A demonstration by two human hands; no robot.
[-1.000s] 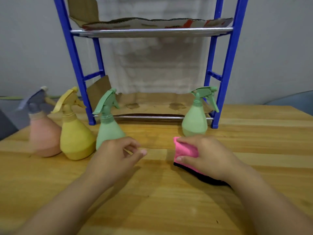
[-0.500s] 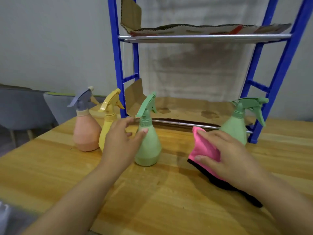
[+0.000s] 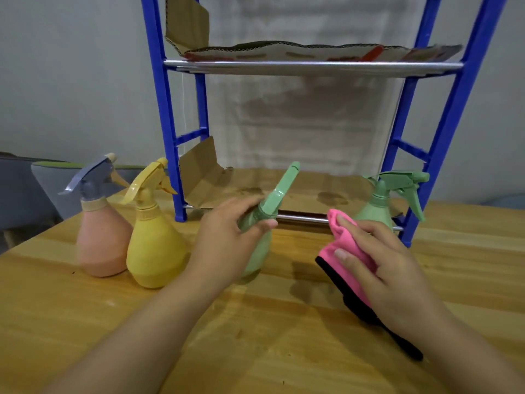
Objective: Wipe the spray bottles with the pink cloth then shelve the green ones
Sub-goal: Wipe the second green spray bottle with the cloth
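Note:
My left hand is closed around the neck of a green spray bottle, which tilts to the right with its base near the wooden table. My right hand holds the pink cloth with a black edge, lifted just right of that bottle. A second green spray bottle stands upright behind the cloth, beside the rack's right post. A yellow spray bottle and a pink spray bottle with a grey trigger stand at the left.
A blue shelving rack with metal rails stands at the back of the table. Cardboard lines its lower shelf and cardboard lies on the upper shelf. Grey chairs sit off the table's left edge.
My left hand reached forward and closed on the green bottle's neck, tipping it to the right. My right hand raised the pink cloth off the table. The view shifted left.

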